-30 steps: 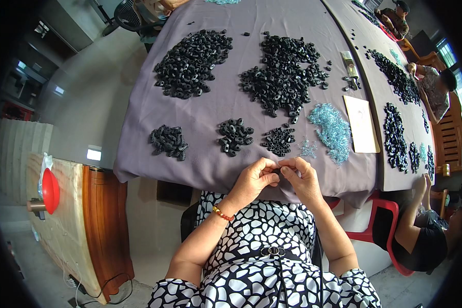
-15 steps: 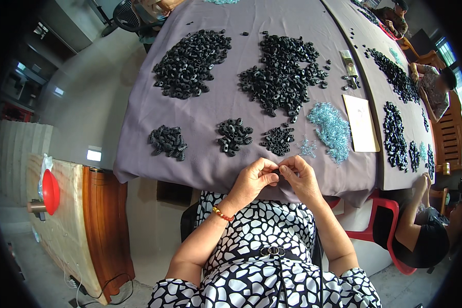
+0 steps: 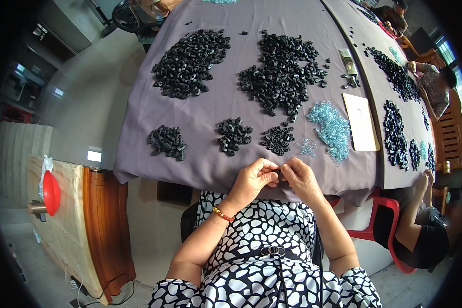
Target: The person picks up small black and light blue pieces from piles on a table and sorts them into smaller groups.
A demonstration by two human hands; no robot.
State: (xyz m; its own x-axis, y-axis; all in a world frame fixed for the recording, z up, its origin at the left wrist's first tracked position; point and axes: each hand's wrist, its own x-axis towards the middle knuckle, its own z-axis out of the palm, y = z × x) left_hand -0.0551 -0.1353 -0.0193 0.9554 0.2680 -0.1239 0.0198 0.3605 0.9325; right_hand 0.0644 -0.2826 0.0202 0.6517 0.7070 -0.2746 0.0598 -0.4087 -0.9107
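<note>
Fingertips nearly touching, my left hand and my right hand meet at the table's near edge. A small black plastic piece shows between them, pinched by my left thumb and fingers. My right thumb and forefinger are pressed together at its side; whether they hold a tiny part is hidden. Just beyond my hands lie three small heaps: ribbed black pieces, black pieces with holes and smaller black rings. To their right spreads a pile of small clear-blue pieces, with a few set apart.
Two big piles of black parts lie farther back on the grey tablecloth. A pale card and a tube lie at right. Co-workers sit along the right side, near a red chair. A wooden cabinet stands left.
My fingertips have drawn slightly apart, and the black piece between them shows more. At the right, a co-worker's hand has shifted.
</note>
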